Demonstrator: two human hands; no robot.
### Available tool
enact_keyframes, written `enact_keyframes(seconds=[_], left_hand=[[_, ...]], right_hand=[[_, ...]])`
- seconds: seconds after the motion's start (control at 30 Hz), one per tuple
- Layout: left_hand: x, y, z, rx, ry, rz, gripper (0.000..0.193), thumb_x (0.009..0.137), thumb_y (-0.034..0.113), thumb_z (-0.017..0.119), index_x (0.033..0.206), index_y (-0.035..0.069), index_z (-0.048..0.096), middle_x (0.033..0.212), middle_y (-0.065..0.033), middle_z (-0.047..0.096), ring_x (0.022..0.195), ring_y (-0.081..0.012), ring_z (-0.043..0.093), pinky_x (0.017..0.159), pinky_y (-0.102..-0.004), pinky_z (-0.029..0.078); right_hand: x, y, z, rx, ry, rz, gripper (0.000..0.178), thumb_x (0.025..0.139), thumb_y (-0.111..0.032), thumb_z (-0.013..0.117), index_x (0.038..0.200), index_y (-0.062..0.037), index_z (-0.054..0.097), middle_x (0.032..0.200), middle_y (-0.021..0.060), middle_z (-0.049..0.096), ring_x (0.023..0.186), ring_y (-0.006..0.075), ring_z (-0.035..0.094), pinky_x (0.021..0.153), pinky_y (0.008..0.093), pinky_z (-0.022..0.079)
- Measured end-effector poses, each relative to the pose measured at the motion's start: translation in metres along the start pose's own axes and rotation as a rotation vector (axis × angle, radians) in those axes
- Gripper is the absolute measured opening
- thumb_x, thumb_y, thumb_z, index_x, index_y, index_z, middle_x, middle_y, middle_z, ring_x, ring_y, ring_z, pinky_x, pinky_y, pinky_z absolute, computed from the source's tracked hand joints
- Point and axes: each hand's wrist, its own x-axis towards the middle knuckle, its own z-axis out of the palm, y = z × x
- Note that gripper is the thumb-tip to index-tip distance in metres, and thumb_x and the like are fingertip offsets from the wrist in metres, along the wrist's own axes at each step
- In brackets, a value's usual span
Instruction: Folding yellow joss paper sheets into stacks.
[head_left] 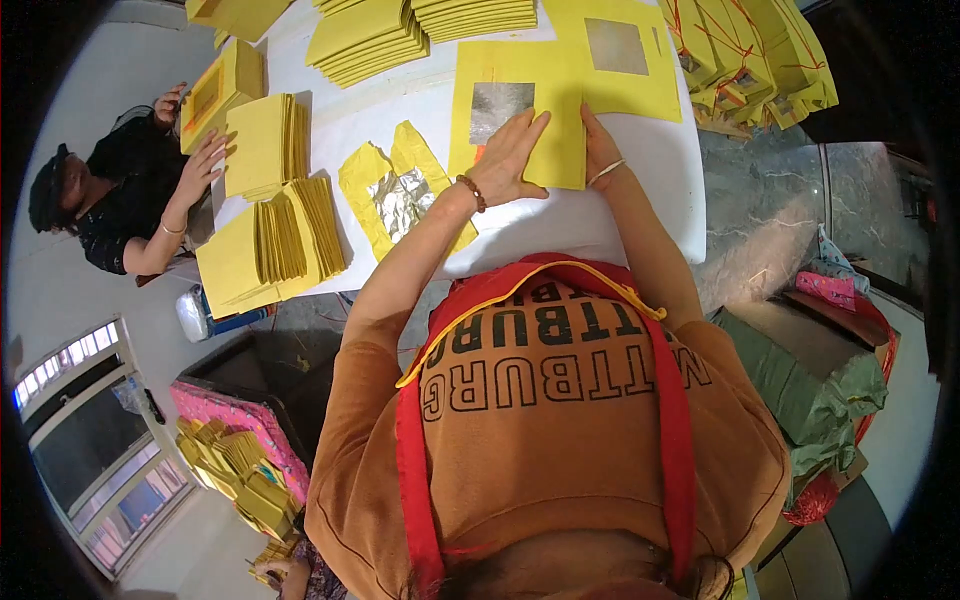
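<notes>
A yellow paper sheet [556,108] with a silver foil square [501,112] near its left side lies flat on the white table. My left hand [507,155] presses on it, fingers stretched out and spread, just below the foil. Against the sheet's right edge rests my right hand [600,148], its fingers fairly straight along the edge and partly hidden. Another yellow sheet [655,85] with a foil square lies just beyond, partly under the first. Left of my left forearm is a crumpled yellow piece [412,150] with wrinkled silver foil.
Stacks of folded yellow paper [365,45] stand at the far side, with more stacks [265,150] on the left. Across the left edge, a co-worker [125,190] touches a yellow stack. Yellow bundles with red strings [745,55] hang at the far right; a green-wrapped box [790,380] stands at right.
</notes>
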Motion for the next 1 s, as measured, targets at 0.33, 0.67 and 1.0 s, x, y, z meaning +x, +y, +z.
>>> enact_keyframes(seconds=[0.33, 0.67, 1.0], left_hand=[[0.005, 0.013, 0.011, -0.131, 0.02, 0.018, 0.086, 0.057, 0.021, 0.073, 0.127, 0.002, 0.026, 0.129, -0.0178, 0.031, 0.122, -0.0348, 0.024, 0.101, -0.0402, 0.023], [0.011, -0.038, -0.014, -0.306, 0.608, -0.287, 0.073, 0.064, 0.02, 0.071, 0.122, -0.003, 0.034, 0.115, -0.018, 0.045, 0.109, -0.0291, 0.042, 0.093, -0.0366, 0.033], [0.003, -0.006, -0.053, -1.221, 0.248, -0.469, 0.045, 0.075, 0.006, 0.061, 0.117, 0.001, 0.044, 0.105, -0.006, 0.055, 0.093, -0.0122, 0.052, 0.084, -0.0266, 0.041]], right_hand=[[-0.007, -0.002, 0.014, 0.007, -0.004, 0.059, 0.045, 0.086, -0.044, 0.038, 0.112, -0.0082, 0.046, 0.104, 0.0092, 0.055, 0.093, 0.0225, 0.054, 0.079, 0.0372, 0.046], [-0.004, 0.003, -0.007, -0.084, -0.008, -0.003, 0.035, 0.086, -0.023, 0.047, 0.115, -0.0057, 0.043, 0.107, 0.0094, 0.053, 0.095, 0.021, 0.054, 0.08, 0.0369, 0.046], [-0.025, -0.011, -0.017, -0.043, -0.286, -0.105, 0.042, 0.084, -0.022, 0.048, 0.122, -0.0082, 0.037, 0.118, 0.0065, 0.047, 0.105, 0.0218, 0.048, 0.088, 0.0396, 0.041]])
